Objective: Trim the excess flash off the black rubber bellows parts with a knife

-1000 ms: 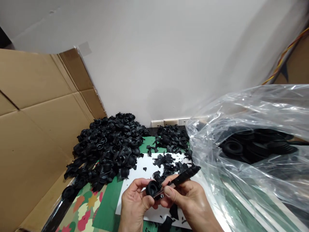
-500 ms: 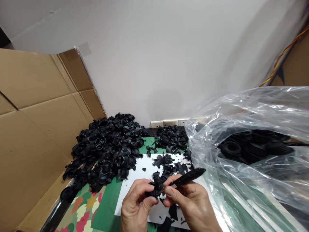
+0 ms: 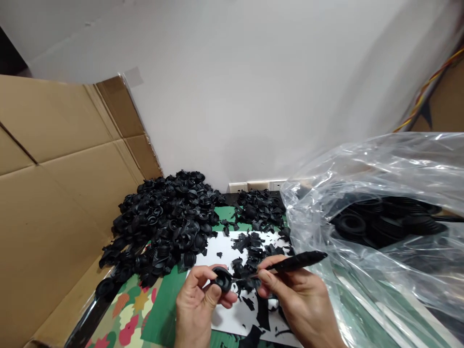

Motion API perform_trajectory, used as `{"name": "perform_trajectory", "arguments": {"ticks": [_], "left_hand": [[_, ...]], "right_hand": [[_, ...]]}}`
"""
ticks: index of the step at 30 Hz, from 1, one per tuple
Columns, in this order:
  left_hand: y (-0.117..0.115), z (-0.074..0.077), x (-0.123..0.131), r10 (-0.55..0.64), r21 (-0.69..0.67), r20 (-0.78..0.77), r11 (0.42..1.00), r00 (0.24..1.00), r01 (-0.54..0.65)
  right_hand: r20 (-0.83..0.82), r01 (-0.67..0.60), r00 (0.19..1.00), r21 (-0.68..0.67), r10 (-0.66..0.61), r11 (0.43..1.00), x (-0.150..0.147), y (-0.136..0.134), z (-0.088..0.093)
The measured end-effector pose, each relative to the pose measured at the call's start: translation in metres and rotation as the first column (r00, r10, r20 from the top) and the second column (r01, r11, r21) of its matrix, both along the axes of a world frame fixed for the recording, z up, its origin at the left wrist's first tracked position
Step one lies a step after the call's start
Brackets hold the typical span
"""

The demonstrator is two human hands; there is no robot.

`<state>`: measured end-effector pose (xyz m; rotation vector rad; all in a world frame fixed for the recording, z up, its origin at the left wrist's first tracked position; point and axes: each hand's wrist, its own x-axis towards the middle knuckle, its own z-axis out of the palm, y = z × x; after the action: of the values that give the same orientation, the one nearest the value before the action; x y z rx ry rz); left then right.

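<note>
My left hand (image 3: 201, 295) pinches a round black rubber bellows (image 3: 222, 279) between thumb and fingers, its hollow opening turned up toward me. In my right hand (image 3: 290, 285) is a craft knife with a thick, black-wrapped handle (image 3: 300, 261), gripped like a pen. Its thin metal blade (image 3: 246, 277) points left, and the tip is at the right edge of the bellows; whether it touches is hard to tell. Under both hands, black rubber scraps (image 3: 250, 261) lie scattered over a white sheet (image 3: 203, 261).
A big heap of black rubber bellows (image 3: 166, 217) stands left, beside a cardboard wall (image 3: 72, 183). More scraps (image 3: 259, 208) are piled at the back near wall sockets (image 3: 258, 185). At right, a clear plastic bag (image 3: 311, 227) holds larger ribbed black pieces (image 3: 384, 222). Green board (image 3: 163, 299) shows beneath.
The knife has drawn away to the right, out of the bellows' side. My left hand has shifted slightly left and turned the bellows so that its opening shows.
</note>
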<state>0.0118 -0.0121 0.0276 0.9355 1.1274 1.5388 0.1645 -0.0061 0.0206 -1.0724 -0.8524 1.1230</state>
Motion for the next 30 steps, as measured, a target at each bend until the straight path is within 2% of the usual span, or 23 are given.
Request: {"name": "perform_trajectory", "arguments": {"ticks": [5, 12, 14, 18, 23, 25, 27, 30], "left_hand": [[-0.001, 0.003, -0.002, -0.161, -0.097, 0.136, 0.980, 0.978, 0.175], [0.000, -0.009, -0.006, -0.437, -0.178, 0.138, 0.872, 0.889, 0.456], [0.000, -0.009, -0.005, -0.449, -0.192, 0.123, 0.864, 0.885, 0.466], [-0.001, -0.003, -0.005, -0.353, -0.124, 0.100, 0.923, 0.930, 0.364], [-0.004, 0.003, -0.010, -0.295, -0.108, 0.128, 0.945, 0.947, 0.309], [-0.005, 0.003, -0.011, -0.255, -0.106, 0.102, 0.958, 0.962, 0.265], [-0.005, 0.002, -0.011, -0.231, -0.087, 0.069, 0.968, 0.970, 0.237], [-0.003, -0.001, -0.011, -0.232, -0.062, 0.061, 0.970, 0.971, 0.235]], "right_hand": [[0.060, 0.027, 0.998, 0.050, -0.030, 0.998, 0.003, 0.001, 0.000], [0.125, 0.124, 0.981, 0.157, -0.145, 0.980, 0.011, 0.006, 0.004], [0.110, 0.157, 0.978, 0.163, -0.176, 0.974, 0.012, 0.008, 0.005], [0.088, 0.192, 0.974, 0.149, -0.206, 0.970, 0.018, 0.011, 0.003], [0.099, 0.258, 0.957, 0.144, -0.273, 0.955, 0.031, 0.013, 0.003], [0.093, 0.214, 0.970, 0.106, -0.224, 0.971, 0.030, 0.012, 0.006], [0.077, 0.061, 0.995, 0.039, -0.064, 0.997, 0.023, 0.010, 0.008], [0.022, -0.163, 0.986, -0.026, 0.164, 0.986, 0.010, 0.009, 0.007]]}}
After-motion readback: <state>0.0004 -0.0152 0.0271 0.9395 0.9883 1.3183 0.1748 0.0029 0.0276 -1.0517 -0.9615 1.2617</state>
